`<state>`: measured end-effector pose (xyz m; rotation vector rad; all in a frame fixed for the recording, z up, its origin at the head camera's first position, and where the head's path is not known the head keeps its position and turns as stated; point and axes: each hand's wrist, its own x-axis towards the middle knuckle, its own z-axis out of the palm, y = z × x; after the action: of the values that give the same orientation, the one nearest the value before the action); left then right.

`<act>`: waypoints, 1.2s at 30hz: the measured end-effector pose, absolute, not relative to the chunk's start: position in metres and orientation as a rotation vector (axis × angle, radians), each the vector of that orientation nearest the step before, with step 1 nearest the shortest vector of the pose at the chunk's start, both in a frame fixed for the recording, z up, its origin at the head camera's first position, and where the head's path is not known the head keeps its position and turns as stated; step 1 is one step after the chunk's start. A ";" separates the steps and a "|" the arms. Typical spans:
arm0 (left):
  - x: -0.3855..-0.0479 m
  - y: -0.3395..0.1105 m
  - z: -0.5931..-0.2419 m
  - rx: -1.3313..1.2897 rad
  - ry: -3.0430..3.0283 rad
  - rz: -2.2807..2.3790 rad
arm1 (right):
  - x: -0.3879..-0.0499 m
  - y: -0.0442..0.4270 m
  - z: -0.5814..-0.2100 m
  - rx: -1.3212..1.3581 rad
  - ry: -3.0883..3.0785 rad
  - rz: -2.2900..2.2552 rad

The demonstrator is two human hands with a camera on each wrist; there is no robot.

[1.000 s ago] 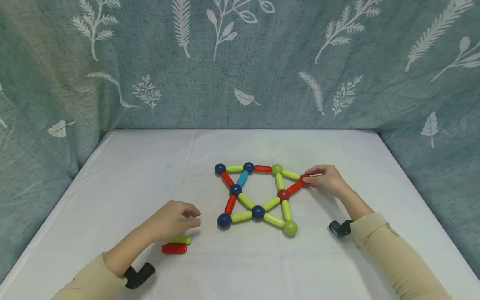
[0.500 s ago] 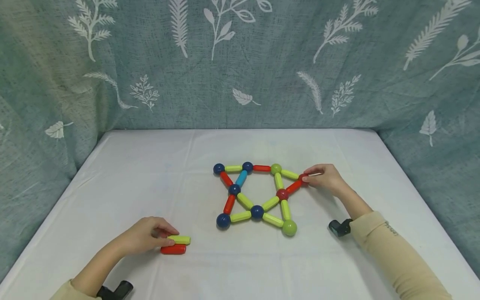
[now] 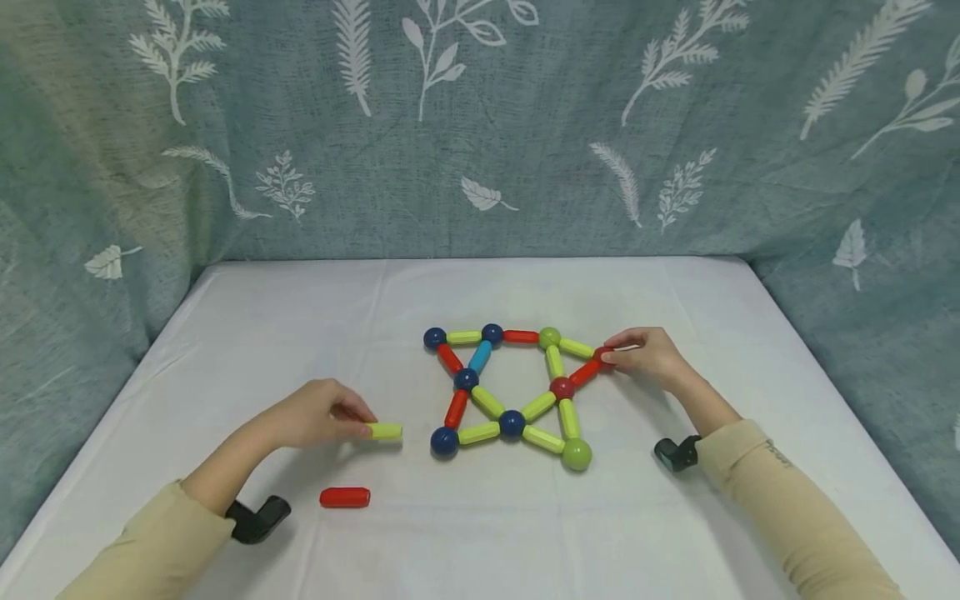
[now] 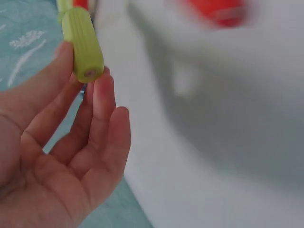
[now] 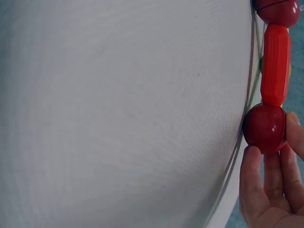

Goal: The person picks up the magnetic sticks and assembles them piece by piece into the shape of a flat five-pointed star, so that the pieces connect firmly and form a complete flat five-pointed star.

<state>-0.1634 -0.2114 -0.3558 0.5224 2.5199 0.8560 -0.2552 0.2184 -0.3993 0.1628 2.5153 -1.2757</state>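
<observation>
Between thumb and fingers my left hand [image 3: 318, 414] pinches a yellow-green rod [image 4: 84, 45], held above the table left of the joined shape. Below that hand a red rod [image 3: 345, 497] lies alone on the cloth. My right hand [image 3: 649, 357] pinches the red ball [image 5: 265, 127] at the shape's right tip. Rods and balls form a flat linked figure: dark blue balls on the left, a second red ball [image 3: 562, 388] and green balls on the right. A dark blue ball [image 3: 444, 442] at its lower left corner is closest to the held rod.
A white cloth [image 3: 480, 533] covers the table. Behind it hangs a green curtain [image 3: 420, 183] with white leaf prints. Black wrist cameras sit at the left cuff [image 3: 258, 521] and the right cuff [image 3: 677, 454].
My left hand went down to the loose rods, picked up the yellow-green one and lifted it toward the shape. The red rod stayed put. My right hand keeps holding the red ball.
</observation>
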 end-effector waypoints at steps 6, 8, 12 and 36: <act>-0.220 -0.161 -0.345 0.355 2.631 0.803 | -0.257 0.219 -0.401 0.148 2.509 -1.296; -0.236 -0.142 -0.343 0.284 2.651 0.798 | -0.257 0.218 -0.402 0.141 2.508 -1.300; -0.264 -0.109 -0.344 0.200 2.702 0.843 | -0.257 0.217 -0.403 0.125 2.510 -1.301; -0.303 -0.035 -0.379 -0.144 2.796 0.834 | -0.257 0.219 -0.397 0.156 2.516 -1.243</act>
<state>-0.3030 -0.0346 -0.3792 -0.1441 2.7957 0.8341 -0.2569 0.2191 -0.3971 0.1558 2.5155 -1.2427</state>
